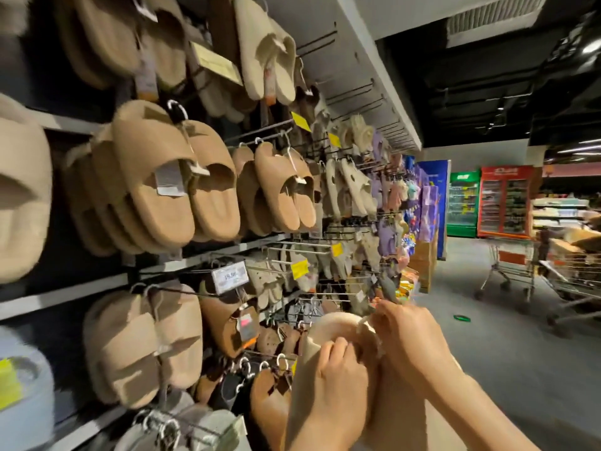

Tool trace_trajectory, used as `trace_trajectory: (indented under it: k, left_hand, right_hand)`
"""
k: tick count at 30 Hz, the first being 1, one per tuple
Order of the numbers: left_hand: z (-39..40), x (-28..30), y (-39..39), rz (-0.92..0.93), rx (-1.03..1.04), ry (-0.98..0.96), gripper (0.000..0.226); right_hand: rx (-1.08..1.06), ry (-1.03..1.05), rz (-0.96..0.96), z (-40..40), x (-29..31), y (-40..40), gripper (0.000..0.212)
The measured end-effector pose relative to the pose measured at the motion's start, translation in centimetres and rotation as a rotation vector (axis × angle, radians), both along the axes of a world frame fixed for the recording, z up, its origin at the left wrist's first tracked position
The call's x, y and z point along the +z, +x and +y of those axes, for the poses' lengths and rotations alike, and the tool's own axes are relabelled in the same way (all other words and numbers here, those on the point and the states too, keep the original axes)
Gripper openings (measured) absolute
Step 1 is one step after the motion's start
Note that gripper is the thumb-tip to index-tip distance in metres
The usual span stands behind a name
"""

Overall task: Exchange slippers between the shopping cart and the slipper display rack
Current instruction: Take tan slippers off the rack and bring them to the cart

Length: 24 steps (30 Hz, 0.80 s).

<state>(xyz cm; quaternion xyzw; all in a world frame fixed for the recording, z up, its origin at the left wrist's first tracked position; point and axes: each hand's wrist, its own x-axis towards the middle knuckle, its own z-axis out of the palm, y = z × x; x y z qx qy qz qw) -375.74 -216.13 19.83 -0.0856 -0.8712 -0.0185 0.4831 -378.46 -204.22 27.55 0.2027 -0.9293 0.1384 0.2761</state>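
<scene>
A: Rack fills the left side, row on row of plush slippers hanging from wire hooks, tan, cream, brown.

B: Soft, thick-soled stuff, fuzzy all over. Light, I'd judge, and squashy, so no fear of breakage.

A: Carts stand well off to the right, wire mesh. Now the pair, pale beige, held low before the rack.

B: Left hand is curled closed over its sole edge; right hand pinches something up top, probably the hanger loop, though blur hides it.

A: Best hold looks like that loop, or the stiff sole rim. Fleece might slip a little.
</scene>
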Motion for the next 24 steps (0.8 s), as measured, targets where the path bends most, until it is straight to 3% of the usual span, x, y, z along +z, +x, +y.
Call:
trace_trajectory:
  k: [1, 3, 6, 11, 17, 21, 24]
  left_hand:
    - [-0.4, -0.1, -1.0, 0.043, 0.06, -0.022, 0.03]
    - [-1.7, -1.1, -3.8, 0.028, 0.158, -0.075, 0.031]
    - [-3.5, -1.4, -7.7, -0.068, 0.252, -0.088, 0.033]
    - [-5.2, -0.6, -12.1, -0.189, 0.435, 0.013, 0.033]
    - [-10.5, -0.3, -11.8, -0.318, 0.53, 0.148, 0.025]
    - [-14.4, -0.2, -11.0, -0.356, 0.655, 0.225, 0.02]
    - [-17.6, 0.1, -10.4, -0.389, 0.666, 0.311, 0.024]
  right_hand:
    - [0.048, -0.12, -0.047, -0.7, -0.9, -2.1, 0.011]
    - [0.166, -0.213, -0.109, -2.0, -2.2, -6.0, 0.02]
    - [0.298, -0.222, -0.128, -4.3, -2.3, -11.0, 0.028]
    - [0.538, -0.175, -0.12, -7.7, -1.9, -17.1, 0.021]
    - [0.735, -0.279, -0.198, -14.6, -3.1, -18.9, 0.035]
    - [0.838, -0.29, -0.26, -19.7, -3.4, -19.1, 0.018]
    - [0.872, -0.239, -0.294, -23.9, -3.2, -18.7, 0.018]
